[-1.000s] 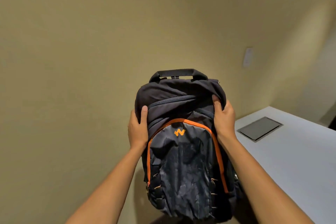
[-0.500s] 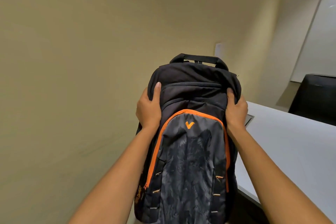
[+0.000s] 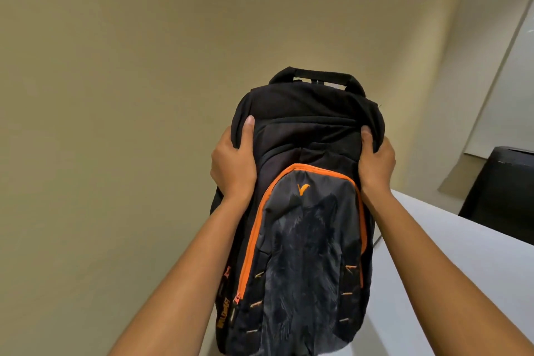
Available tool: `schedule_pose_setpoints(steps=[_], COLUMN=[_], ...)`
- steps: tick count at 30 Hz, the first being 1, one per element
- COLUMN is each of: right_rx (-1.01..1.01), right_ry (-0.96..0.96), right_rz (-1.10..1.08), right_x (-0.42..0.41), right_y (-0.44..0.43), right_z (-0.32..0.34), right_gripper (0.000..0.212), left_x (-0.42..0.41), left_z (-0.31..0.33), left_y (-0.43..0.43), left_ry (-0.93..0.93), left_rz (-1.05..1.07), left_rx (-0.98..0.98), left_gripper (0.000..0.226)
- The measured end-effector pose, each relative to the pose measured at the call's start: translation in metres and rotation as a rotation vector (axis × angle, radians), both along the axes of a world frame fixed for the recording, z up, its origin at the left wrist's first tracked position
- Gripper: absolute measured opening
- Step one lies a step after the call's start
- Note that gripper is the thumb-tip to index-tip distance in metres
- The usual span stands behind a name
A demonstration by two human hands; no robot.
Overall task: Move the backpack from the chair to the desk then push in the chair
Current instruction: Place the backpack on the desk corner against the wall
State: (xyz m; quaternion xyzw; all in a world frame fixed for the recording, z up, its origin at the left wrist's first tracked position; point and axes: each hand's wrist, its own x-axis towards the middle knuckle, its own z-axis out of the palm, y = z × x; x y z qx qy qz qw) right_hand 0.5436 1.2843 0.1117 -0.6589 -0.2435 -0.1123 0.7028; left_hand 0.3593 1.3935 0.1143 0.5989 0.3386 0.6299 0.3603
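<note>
A black backpack with an orange-trimmed grey front pocket fills the middle of the head view, upright and held up in front of me. My left hand grips its upper left side, thumb on the front. My right hand grips its upper right side. The white desk stretches along the lower right, and the bag's lower right part overlaps its near edge. I cannot tell whether the bag rests on the desk. The chair the bag came from is out of view.
A beige wall fills the left and top, close behind the bag. A black chair back stands beyond the desk at the far right, under a pale wall panel.
The view has swung right and the backpack has come closer and higher. The grey plate set in the desk is now hidden, and a black chair back has come into sight.
</note>
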Motion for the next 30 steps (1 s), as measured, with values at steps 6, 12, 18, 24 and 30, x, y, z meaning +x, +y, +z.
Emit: schedule_pose_setpoints(steps=[6,12,18,24,30], right_rx=[-0.031,-0.088,-0.082,-0.146,-0.305], right_ry=[-0.055,-0.056,-0.037,-0.032,-0.007], right_rz=[0.061,0.163,0.220,0.265,0.363], right_x=[0.079,0.132,0.165,0.181,0.197], right_y=[0.043,0.082,0.104,0.115,0.107], right_z=[0.014,0.002,-0.016,-0.036,-0.066], right_gripper=[0.045,0.048,0.044,0.046,0.054], left_x=[0.073,0.121,0.151,0.158,0.157], left_z=[-0.005,-0.029,-0.051,-0.065,-0.084], left_y=[0.020,0.031,0.042,0.054,0.050], left_ry=[-0.085,-0.112,-0.108,0.037,0.159], left_rz=[0.082,0.174,0.258,0.300,0.347], left_rx=[-0.074,-0.123,-0.094,-0.106,0.017], left_gripper=[0.036,0.029,0.043,0.038,0.035])
